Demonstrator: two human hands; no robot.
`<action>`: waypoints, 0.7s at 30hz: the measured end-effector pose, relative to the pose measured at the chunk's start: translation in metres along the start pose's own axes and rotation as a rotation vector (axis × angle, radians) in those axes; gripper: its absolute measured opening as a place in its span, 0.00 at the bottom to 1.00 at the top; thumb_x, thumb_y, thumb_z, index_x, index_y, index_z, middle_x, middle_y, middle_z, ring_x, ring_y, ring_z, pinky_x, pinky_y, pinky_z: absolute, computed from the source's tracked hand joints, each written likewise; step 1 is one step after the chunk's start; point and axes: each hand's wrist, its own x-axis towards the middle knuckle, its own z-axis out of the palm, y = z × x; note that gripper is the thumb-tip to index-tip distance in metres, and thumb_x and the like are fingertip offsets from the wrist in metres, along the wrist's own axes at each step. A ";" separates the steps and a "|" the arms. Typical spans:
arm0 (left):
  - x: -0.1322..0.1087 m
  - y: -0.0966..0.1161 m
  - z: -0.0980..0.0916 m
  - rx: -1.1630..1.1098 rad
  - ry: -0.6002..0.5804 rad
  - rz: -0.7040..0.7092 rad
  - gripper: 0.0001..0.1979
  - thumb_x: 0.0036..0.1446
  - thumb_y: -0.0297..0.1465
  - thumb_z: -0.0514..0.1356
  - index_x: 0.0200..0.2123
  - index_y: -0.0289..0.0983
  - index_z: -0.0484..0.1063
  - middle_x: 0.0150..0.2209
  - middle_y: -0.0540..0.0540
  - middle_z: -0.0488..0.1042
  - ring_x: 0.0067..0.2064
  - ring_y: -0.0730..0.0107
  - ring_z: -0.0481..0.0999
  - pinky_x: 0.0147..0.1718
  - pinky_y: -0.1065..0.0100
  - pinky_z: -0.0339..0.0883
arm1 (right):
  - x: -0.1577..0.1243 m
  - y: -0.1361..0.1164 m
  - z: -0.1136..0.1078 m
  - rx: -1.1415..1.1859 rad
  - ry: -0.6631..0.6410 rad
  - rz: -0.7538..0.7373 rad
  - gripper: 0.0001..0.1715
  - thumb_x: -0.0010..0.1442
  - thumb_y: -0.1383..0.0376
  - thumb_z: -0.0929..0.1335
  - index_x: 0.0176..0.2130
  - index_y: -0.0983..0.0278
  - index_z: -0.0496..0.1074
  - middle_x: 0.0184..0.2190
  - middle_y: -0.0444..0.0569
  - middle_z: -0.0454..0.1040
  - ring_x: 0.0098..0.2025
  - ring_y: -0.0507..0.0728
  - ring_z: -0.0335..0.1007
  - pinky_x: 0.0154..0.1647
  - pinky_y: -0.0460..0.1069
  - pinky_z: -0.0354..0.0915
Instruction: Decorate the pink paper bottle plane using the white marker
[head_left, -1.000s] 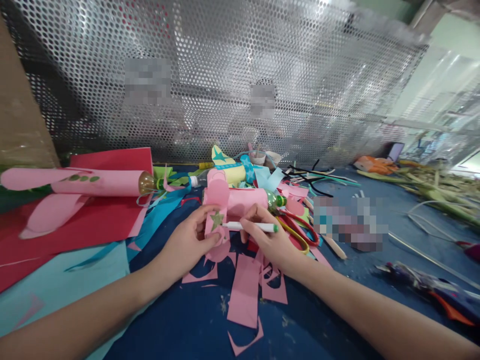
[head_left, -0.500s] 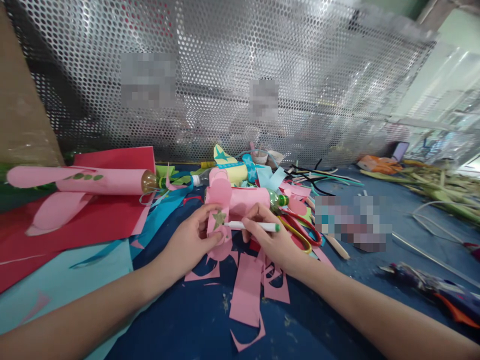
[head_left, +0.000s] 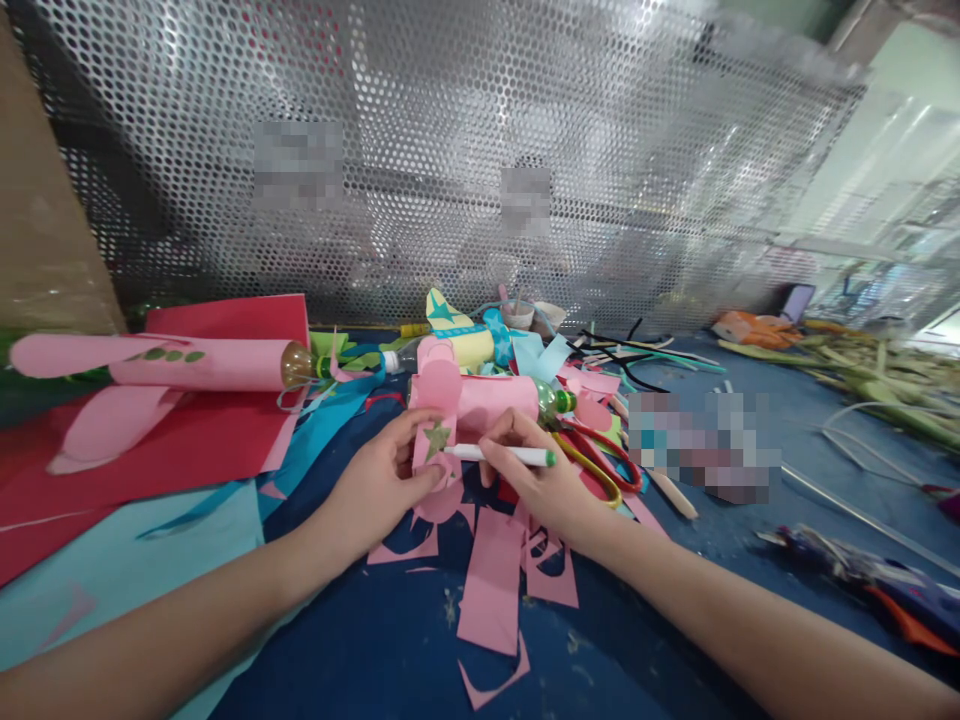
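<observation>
Between the thumb and fingers of my left hand (head_left: 382, 485) is a pink paper piece (head_left: 439, 385). A dull green star (head_left: 436, 438) shows on it. My right hand (head_left: 540, 480) grips a white marker (head_left: 531, 456) with a green end, its tip pointing left at the star's right edge. Just behind both hands lies a plastic bottle wrapped in pink paper (head_left: 495, 402), neck to the right. Beside my right hand are scissors (head_left: 611, 485) with red and yellow handles, partly hidden. Pink paper offcuts (head_left: 489, 580) lie below my hands.
A pink paper-covered bottle with wings (head_left: 225, 364) rests on red paper (head_left: 202, 460) at left. Light blue paper (head_left: 150, 570) lies nearer. Behind are a yellow-wrapped bottle (head_left: 471, 350) and a perforated metal panel (head_left: 435, 130). A wooden stick (head_left: 673, 495) lies at right.
The marker in my right hand has shifted slightly left, its tip staying at the star. My left hand keeps its hold on the pink paper. The whole view has moved very slightly.
</observation>
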 end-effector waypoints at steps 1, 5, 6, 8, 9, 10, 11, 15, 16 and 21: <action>0.000 0.000 0.000 0.002 -0.001 0.000 0.27 0.43 0.33 0.64 0.49 0.37 0.65 0.49 0.42 0.77 0.50 0.57 0.78 0.51 0.57 0.71 | 0.000 0.000 0.000 -0.003 -0.003 0.002 0.11 0.63 0.63 0.64 0.29 0.60 0.61 0.22 0.40 0.69 0.25 0.51 0.60 0.28 0.47 0.58; 0.001 0.000 0.000 0.003 -0.004 0.002 0.27 0.43 0.33 0.64 0.49 0.38 0.65 0.50 0.42 0.76 0.51 0.57 0.78 0.52 0.57 0.70 | 0.000 0.001 0.000 -0.011 0.010 0.002 0.11 0.63 0.64 0.64 0.28 0.60 0.61 0.22 0.40 0.69 0.25 0.51 0.60 0.28 0.47 0.58; 0.001 0.000 0.000 0.008 -0.005 0.000 0.27 0.43 0.33 0.64 0.49 0.38 0.65 0.50 0.42 0.76 0.50 0.57 0.78 0.52 0.56 0.70 | 0.000 0.001 0.000 -0.009 0.007 0.000 0.11 0.63 0.64 0.64 0.28 0.60 0.61 0.22 0.40 0.69 0.25 0.51 0.60 0.28 0.47 0.58; 0.001 0.000 0.000 0.008 -0.008 -0.006 0.27 0.43 0.33 0.64 0.49 0.38 0.65 0.48 0.42 0.77 0.49 0.56 0.79 0.51 0.55 0.71 | 0.000 0.002 0.000 -0.002 0.000 0.006 0.10 0.63 0.64 0.64 0.29 0.60 0.62 0.22 0.39 0.69 0.24 0.51 0.59 0.28 0.47 0.58; 0.001 0.000 0.000 0.004 -0.010 -0.007 0.27 0.43 0.33 0.64 0.49 0.38 0.65 0.48 0.43 0.77 0.49 0.56 0.79 0.50 0.55 0.71 | 0.000 0.002 0.000 0.000 0.003 0.010 0.10 0.63 0.64 0.64 0.29 0.60 0.62 0.22 0.39 0.68 0.24 0.50 0.59 0.27 0.47 0.58; 0.001 0.000 0.000 0.001 -0.013 -0.006 0.27 0.43 0.33 0.64 0.49 0.38 0.65 0.48 0.43 0.78 0.48 0.56 0.79 0.50 0.55 0.71 | 0.000 0.002 0.000 -0.001 0.010 0.013 0.10 0.63 0.64 0.65 0.29 0.60 0.62 0.21 0.39 0.68 0.23 0.50 0.59 0.27 0.47 0.58; 0.001 -0.001 0.000 -0.001 -0.014 -0.003 0.27 0.43 0.33 0.64 0.49 0.38 0.65 0.47 0.43 0.78 0.49 0.56 0.79 0.50 0.55 0.72 | 0.000 0.001 0.000 -0.002 0.021 0.014 0.11 0.63 0.64 0.64 0.29 0.60 0.61 0.21 0.39 0.68 0.23 0.50 0.59 0.27 0.47 0.58; 0.001 -0.002 0.000 0.002 -0.012 0.022 0.26 0.44 0.32 0.64 0.49 0.38 0.65 0.49 0.42 0.77 0.51 0.56 0.78 0.52 0.55 0.70 | -0.001 -0.001 0.000 -0.001 0.031 0.010 0.11 0.62 0.63 0.64 0.28 0.60 0.61 0.20 0.39 0.67 0.23 0.51 0.59 0.28 0.47 0.58; 0.001 -0.003 -0.001 -0.002 -0.012 0.024 0.26 0.44 0.32 0.64 0.49 0.38 0.65 0.50 0.42 0.77 0.51 0.56 0.78 0.53 0.55 0.70 | -0.001 -0.001 0.001 0.002 0.030 0.015 0.11 0.62 0.63 0.65 0.28 0.60 0.61 0.20 0.39 0.67 0.23 0.51 0.59 0.27 0.47 0.58; 0.000 -0.004 -0.001 -0.002 -0.010 0.028 0.26 0.45 0.33 0.64 0.50 0.38 0.65 0.51 0.41 0.76 0.52 0.56 0.77 0.52 0.55 0.71 | 0.000 -0.001 0.000 0.004 0.041 0.024 0.11 0.61 0.65 0.65 0.27 0.60 0.61 0.19 0.39 0.67 0.22 0.51 0.59 0.26 0.47 0.58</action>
